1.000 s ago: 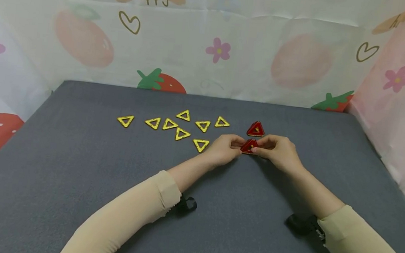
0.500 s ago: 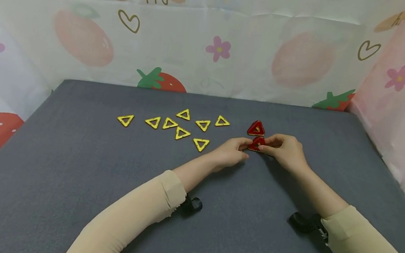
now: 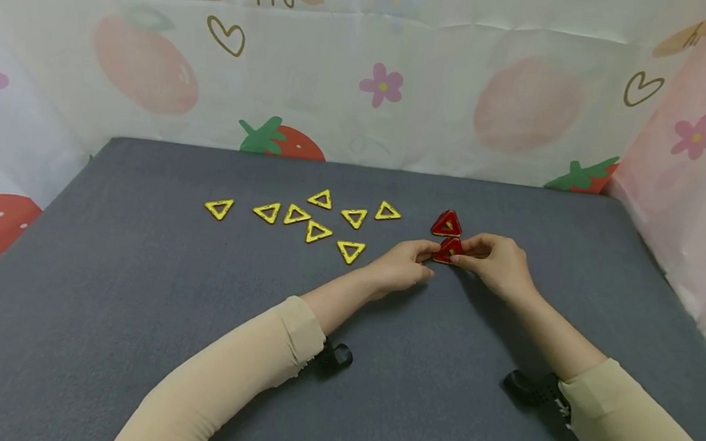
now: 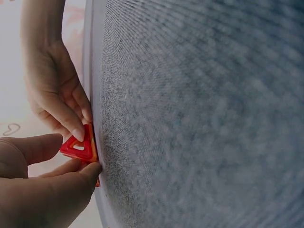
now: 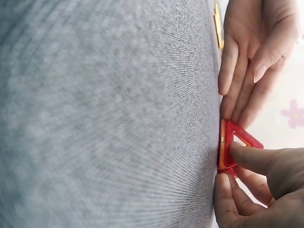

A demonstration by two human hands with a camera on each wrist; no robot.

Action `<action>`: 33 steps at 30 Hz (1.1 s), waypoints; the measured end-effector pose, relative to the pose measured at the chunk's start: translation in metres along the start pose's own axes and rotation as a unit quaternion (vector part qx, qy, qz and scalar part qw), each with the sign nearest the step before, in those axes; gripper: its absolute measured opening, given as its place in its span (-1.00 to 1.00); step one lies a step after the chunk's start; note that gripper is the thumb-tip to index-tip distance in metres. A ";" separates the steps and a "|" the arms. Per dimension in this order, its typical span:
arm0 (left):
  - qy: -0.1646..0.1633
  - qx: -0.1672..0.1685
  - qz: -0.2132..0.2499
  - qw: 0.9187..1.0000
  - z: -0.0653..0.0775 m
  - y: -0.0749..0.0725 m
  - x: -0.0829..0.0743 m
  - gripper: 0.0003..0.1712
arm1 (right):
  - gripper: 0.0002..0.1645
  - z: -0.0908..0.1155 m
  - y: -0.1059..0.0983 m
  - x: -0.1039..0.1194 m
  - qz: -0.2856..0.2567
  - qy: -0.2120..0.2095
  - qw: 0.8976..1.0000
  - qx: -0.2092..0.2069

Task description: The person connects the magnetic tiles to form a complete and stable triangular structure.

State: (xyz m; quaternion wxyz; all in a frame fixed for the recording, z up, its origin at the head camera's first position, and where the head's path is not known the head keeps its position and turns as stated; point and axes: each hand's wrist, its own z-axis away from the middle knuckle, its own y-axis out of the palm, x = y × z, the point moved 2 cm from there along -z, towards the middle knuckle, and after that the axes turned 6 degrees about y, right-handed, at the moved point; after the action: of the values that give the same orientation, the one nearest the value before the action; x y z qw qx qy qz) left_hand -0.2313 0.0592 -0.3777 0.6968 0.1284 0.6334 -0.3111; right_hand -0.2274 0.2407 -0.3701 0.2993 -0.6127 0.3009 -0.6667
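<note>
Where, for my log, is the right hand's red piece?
In the head view, right of centre: the held red piece sits between left hand and right hand, in front of another red piece.

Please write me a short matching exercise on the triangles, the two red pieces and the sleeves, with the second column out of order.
Column one
1. Yellow triangles
2. Nearer red piece
3. Farther red piece
4. Sleeves

Column two
A. Directly beyond the piece being held
B. Cream-coloured
C. Between the left hand and the right hand
D. Lying flat, to the left of both red pieces

Right pairs: 1-D, 2-C, 3-A, 4-B
</note>
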 end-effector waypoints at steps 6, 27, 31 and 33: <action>-0.001 -0.004 0.004 1.000 -0.001 0.000 0.000 -0.37 | -0.59 0.001 0.001 0.002 -0.004 0.001 1.000 0.006; 0.046 -0.056 -0.037 0.997 0.024 -0.022 -0.009 -0.47 | -0.21 0.003 -0.002 0.007 -0.022 0.006 1.000 -0.001; 0.067 -0.080 -0.063 0.992 0.032 -0.037 -0.007 -0.51 | -0.29 0.004 -0.003 0.015 -0.026 -0.032 0.998 -0.055; 0.074 -0.093 -0.075 0.990 0.036 -0.046 -0.005 -0.52 | -0.33 0.005 -0.003 0.020 -0.030 -0.059 0.995 -0.081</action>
State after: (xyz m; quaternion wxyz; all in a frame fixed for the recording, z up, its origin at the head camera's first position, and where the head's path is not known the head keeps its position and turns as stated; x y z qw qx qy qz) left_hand -0.2297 0.0040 -0.3565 0.6315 0.0380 0.7171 -0.2923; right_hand -0.2242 0.2270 -0.3551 0.2457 -0.6821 0.3168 -0.6116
